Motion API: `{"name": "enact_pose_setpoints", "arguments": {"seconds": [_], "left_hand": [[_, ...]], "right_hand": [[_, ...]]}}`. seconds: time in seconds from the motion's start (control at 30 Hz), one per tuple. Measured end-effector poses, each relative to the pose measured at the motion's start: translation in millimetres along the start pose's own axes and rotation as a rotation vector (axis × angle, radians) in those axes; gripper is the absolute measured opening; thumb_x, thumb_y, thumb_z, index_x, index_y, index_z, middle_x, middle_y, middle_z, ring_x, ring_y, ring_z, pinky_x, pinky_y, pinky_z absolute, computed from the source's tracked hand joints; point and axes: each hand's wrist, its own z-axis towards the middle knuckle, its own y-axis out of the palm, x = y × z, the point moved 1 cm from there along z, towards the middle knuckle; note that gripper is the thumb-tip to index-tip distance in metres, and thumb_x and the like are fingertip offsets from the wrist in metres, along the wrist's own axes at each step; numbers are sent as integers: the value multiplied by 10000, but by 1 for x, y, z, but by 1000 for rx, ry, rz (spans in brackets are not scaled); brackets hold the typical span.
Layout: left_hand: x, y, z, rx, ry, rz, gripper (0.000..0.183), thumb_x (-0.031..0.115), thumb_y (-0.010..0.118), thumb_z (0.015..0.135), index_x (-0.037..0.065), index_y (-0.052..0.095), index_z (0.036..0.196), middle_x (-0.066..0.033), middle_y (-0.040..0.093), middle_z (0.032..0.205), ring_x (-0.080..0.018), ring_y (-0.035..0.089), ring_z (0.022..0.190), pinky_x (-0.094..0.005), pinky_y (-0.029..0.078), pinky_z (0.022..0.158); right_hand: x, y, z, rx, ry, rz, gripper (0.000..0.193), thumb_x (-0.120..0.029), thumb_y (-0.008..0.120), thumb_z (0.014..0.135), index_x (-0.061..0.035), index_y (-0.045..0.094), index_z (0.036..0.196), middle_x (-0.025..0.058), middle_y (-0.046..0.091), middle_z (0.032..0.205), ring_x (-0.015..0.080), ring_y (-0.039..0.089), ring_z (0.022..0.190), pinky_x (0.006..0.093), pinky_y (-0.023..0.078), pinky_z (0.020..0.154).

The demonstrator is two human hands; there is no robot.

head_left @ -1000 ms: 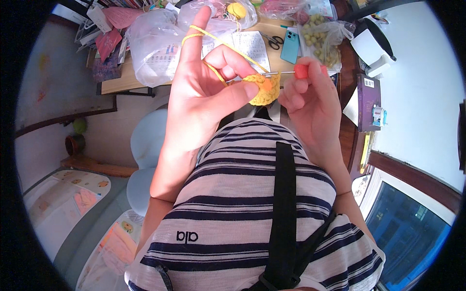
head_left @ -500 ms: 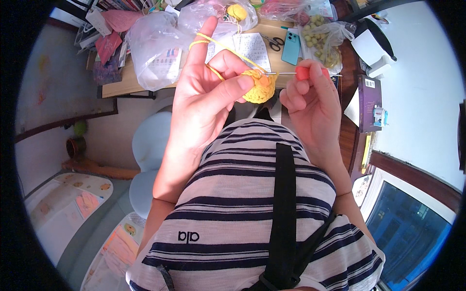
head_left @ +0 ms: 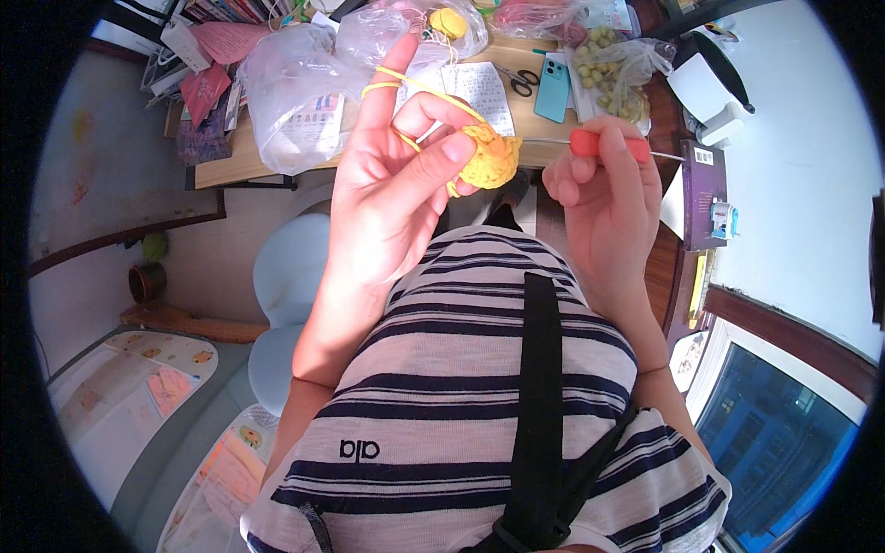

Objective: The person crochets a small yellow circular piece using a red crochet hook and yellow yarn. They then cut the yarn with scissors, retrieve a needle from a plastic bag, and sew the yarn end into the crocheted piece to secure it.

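My left hand (head_left: pixel 392 175) pinches a small yellow crochet piece (head_left: pixel 491 164) between thumb and fingers. Its index finger points up, with yellow yarn (head_left: pixel 431 89) looped round it and running down to the piece. In my right hand (head_left: pixel 608 189) is a crochet hook (head_left: pixel 583 143) with a red grip, held between thumb and fingers. The thin metal shaft points left toward the edge of the crochet piece; whether its tip still sits in a stitch I cannot make out. A yellow ball of yarn (head_left: pixel 449 23) lies in a clear plastic bag at the back of the desk.
On the wooden desk (head_left: pixel 221 168) are a plastic bag (head_left: pixel 295 101), a written sheet (head_left: pixel 475 88), black scissors (head_left: pixel 525 83), a teal phone (head_left: pixel 552 88) and a bag of green fruit (head_left: pixel 608 74). A purple box (head_left: pixel 702 198) stands at right. A pale blue chair (head_left: pixel 290 267) is at left.
My right hand has drawn the crochet hook to the right and tilted its back end downward. The crochet piece has turned a little in my left hand, which otherwise keeps its pose.
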Motion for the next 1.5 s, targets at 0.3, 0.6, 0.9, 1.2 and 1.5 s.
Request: {"name": "enact_pose_setpoints", "arguments": {"seconds": [0.3,0.6,0.9,1.2,1.5], "left_hand": [[-3,2,1,26,173,308,774,-76,576,856,19,117,1473,-61,607,901,-120,589,857,-250,492,772],[-5,5,1,6,259,378,727,-48,553,881,14,133,1470,-68,600,932,-140,591,879,-280,479,833],[-2,10,3,21,399,535,771,-84,560,858,14,106,1473,-67,603,915,-117,571,857,-264,463,835],[-4,7,3,55,457,649,772,-63,567,866,13,96,1473,-64,601,918,-117,567,849,-256,460,825],[-11,10,-2,110,688,846,821,-83,585,845,-15,54,1467,-90,611,923,-124,577,838,-222,460,761]], "right_hand": [[-8,0,-4,-135,-290,-363,163,-112,524,953,23,554,1039,119,626,806,137,595,652,248,474,580],[-25,11,-9,-264,-641,-896,147,14,660,809,19,640,955,127,682,865,196,637,717,259,502,652],[-30,17,-6,-328,-698,-982,187,69,679,747,10,658,924,136,683,845,226,651,743,276,515,654],[-20,15,-4,-449,-842,-1056,338,60,741,689,1,650,1009,103,650,861,222,613,709,288,496,607],[-18,15,-12,-397,-686,-1032,306,18,691,771,12,625,1070,134,655,860,244,636,732,298,505,638]]}}
